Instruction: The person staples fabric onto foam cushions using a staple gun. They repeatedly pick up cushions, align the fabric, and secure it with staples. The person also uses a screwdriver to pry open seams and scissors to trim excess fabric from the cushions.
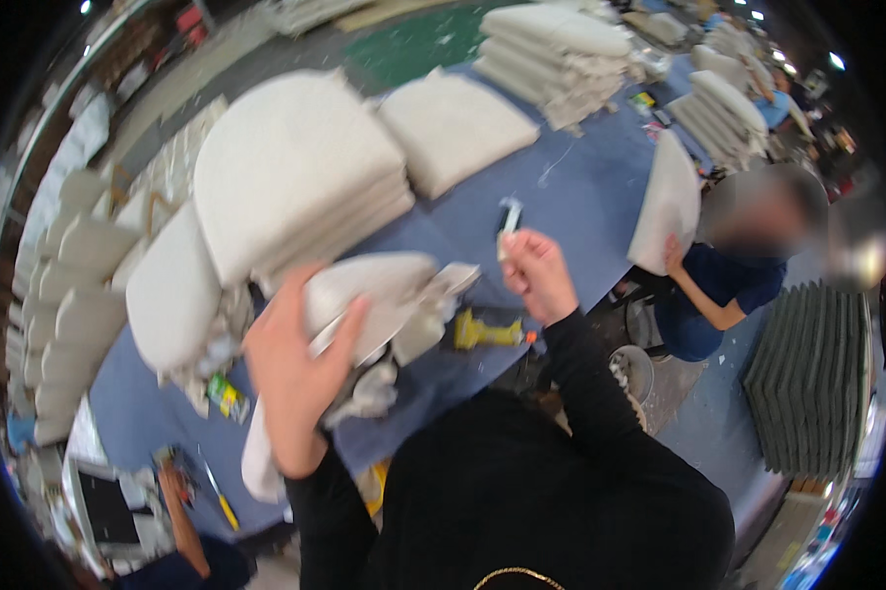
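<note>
Fisheye-bent edges, slight blur, small lamps [836, 61] glaring upper right

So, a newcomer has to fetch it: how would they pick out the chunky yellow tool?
Find the big blue table. Near its edge closest to the wearer, just below the right hand in the picture, lies the chunky yellow tool. Its orange-red end sets it apart from the slim yellow-handled tool and yellow-green packet farther left.

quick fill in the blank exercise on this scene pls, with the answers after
1. The spread hand at the pale cushion is the person's ____ one.
2. The pinching hand, holding a small object, is the person's ____ one.
3. The orange-tipped tool has a ____ body.
4. The tabletop is coloured ____.

Missing words: left; right; yellow; blue
</note>
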Available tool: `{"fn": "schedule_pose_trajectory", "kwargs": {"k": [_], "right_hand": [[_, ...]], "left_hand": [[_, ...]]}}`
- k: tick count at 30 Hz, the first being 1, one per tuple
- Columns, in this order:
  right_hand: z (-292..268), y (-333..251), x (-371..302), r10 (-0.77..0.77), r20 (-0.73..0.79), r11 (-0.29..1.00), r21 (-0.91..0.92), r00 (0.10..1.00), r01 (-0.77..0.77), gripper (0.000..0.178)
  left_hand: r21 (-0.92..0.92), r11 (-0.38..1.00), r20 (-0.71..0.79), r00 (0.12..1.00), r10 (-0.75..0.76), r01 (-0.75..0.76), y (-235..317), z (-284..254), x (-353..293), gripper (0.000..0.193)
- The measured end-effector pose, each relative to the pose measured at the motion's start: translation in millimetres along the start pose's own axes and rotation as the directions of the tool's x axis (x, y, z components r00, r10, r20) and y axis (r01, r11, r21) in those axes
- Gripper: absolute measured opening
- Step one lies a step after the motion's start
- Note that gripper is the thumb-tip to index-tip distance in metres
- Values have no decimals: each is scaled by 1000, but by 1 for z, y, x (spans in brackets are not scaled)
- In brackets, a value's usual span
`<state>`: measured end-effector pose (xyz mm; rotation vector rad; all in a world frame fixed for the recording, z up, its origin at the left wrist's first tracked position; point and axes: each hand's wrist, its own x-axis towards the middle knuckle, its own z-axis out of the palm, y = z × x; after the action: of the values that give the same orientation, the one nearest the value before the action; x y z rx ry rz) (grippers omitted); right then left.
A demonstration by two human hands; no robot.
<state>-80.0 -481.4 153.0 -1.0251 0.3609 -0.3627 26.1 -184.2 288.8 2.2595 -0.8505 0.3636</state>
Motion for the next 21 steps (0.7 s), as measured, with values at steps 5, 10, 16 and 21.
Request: {"fn": "schedule_pose_trajectory", "kwargs": {"k": [5,10,16,21], "right_hand": [[61,-35,-40,-24,179,990,-134,984,49,21],[94,-48,-65,40,291,983,-181,956,14,20],[122,-51,-81,52,327,962,-268,944,40,27],[132,-43,-95,46,371,970,-239,928,48,28]], "left_hand": [[-32,996,151,985,85,-81,26,22,-5,44],[-60,993,166,980,111,-103,22,17,-15,49],[-178,974,144,976,166,-139,15,2,-35,56],[-193,964,110,972,206,-183,10,-8,-57,61]]}}
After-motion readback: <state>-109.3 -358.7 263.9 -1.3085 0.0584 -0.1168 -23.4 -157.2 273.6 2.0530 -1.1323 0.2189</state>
